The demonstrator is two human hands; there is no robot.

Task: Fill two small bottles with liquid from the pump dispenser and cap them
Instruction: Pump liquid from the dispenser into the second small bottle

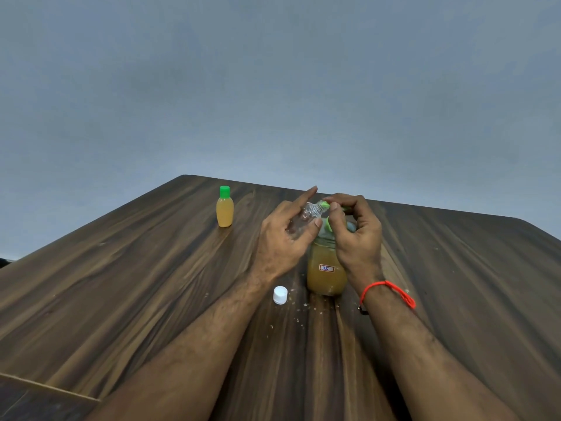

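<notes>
Head view: my left hand (285,238) grips the empty clear bottle (306,215), tilted so its mouth meets the green nozzle (324,204). My right hand (355,229) curls over the pump dispenser (326,268), probably to press. Filled green-capped bottle (225,210) stands well apart; white cap (280,295) waits beside the dispenser on the table (121,284).

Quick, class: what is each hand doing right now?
Left hand: holds the empty clear bottle, tilted.
Right hand: grips the green pump head of the dispenser.
</notes>
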